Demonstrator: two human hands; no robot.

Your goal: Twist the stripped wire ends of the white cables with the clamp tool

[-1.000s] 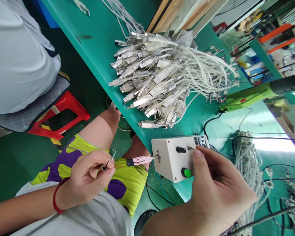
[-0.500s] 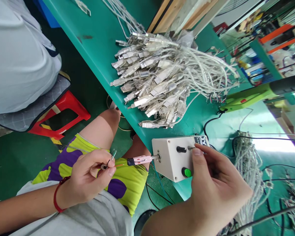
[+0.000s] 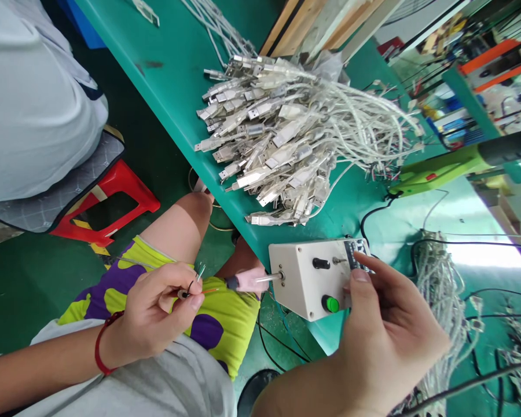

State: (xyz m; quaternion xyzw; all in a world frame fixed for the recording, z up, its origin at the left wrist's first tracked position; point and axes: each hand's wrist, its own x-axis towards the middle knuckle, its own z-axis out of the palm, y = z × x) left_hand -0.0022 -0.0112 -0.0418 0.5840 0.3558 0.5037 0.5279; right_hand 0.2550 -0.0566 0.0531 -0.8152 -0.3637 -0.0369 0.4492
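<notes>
Between the thumb and fingers of my left hand (image 3: 162,304) is the end of a grey cable, its thin coloured wires (image 3: 200,273) fanned out. My right hand (image 3: 386,318) has its thumb and forefinger apart beside a white control box (image 3: 304,289), with nothing seen between them. On the box are a black knob (image 3: 321,263), a small metal toggle switch (image 3: 339,260) and a green button (image 3: 330,304). A pink and black tool head (image 3: 247,280), blurred, sticks out from the box on a metal shaft, to the right of the wires.
A big pile of clear USB cables (image 3: 278,139) lies on the green table (image 3: 156,75). Behind the box is a green tool with a black grip (image 3: 438,171). More cables (image 3: 443,278) lie at the right. A person sits on a red stool (image 3: 113,202) at the left.
My right hand has let go of the toggle switch and moved slightly right. The pink tool head now looks blurred, where it was sharp before. My left hand has stayed put.
</notes>
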